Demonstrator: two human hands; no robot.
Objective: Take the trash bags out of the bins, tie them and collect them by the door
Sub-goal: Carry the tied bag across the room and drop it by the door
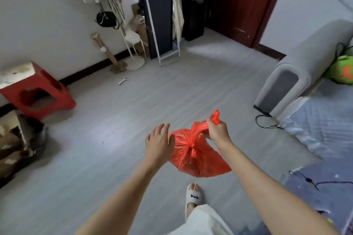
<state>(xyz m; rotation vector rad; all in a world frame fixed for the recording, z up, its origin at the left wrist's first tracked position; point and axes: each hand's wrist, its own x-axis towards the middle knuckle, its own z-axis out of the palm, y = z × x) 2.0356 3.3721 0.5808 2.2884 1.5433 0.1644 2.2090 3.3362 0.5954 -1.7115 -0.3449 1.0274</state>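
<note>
A full red trash bag (196,156) hangs in the air in front of me, its neck knotted at the middle. My right hand (216,129) grips one of the bag's twisted ears, and the ear's tip sticks up above the fist. My left hand (158,142) is beside the bag's left side with its fingers spread, touching or nearly touching the plastic and holding nothing. The dark red door (240,4) stands at the far end of the room, beyond grey floor.
A red stool (38,91) stands at the left wall, with a dark bin (36,139) below it. A coat stand (131,47) and a leaning mirror (162,21) are at the back. The bed (324,124) with its grey footboard (282,89) lies on the right. Cables trail beside it.
</note>
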